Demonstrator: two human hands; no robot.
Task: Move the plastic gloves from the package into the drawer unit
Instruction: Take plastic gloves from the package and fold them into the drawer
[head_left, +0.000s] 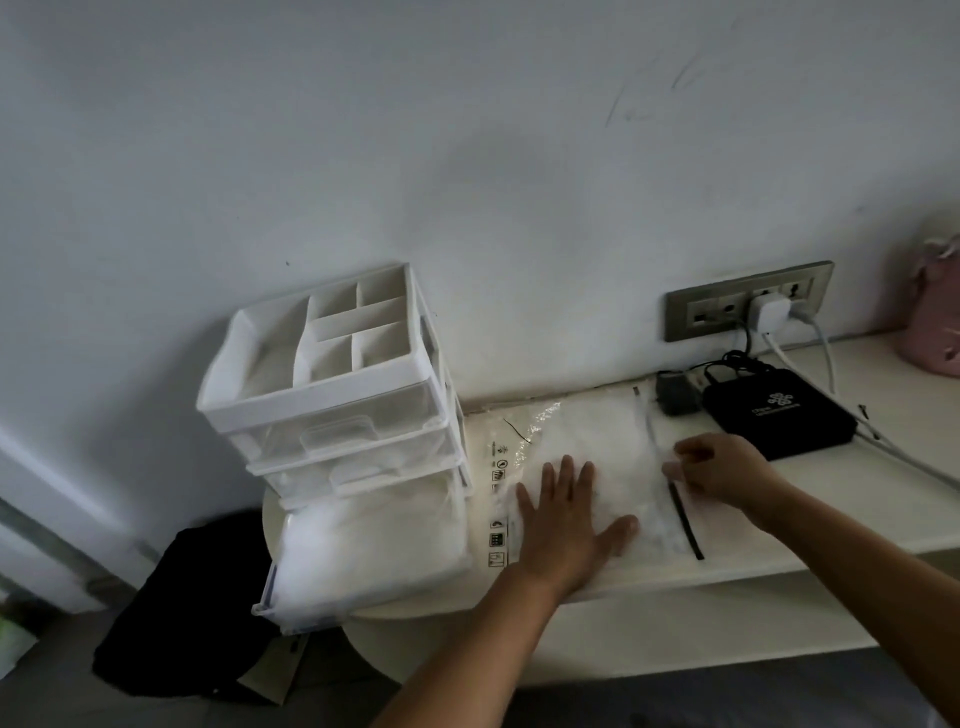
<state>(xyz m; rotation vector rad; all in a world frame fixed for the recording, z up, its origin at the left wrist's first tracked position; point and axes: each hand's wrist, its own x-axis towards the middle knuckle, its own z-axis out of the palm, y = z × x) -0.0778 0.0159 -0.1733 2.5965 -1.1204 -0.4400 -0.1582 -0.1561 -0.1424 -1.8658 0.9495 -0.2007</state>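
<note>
Pressing flat on one clear package (587, 431), left hand (563, 525) with fingers spread; pinching its zip edge, right hand (722, 467) with fingers curled. Lying on the shelf (831, 519), just beside one drawer unit (332, 415) of three drawers. Heaped in the pulled-out bottom drawer (265, 608): plastic gloves (374, 545). Behind: one black box (779, 415).

One drawer unit (249, 358) with three drawers (337, 434), one package (587, 431), two hands (566, 525) (724, 467), one black box (779, 415).
</note>
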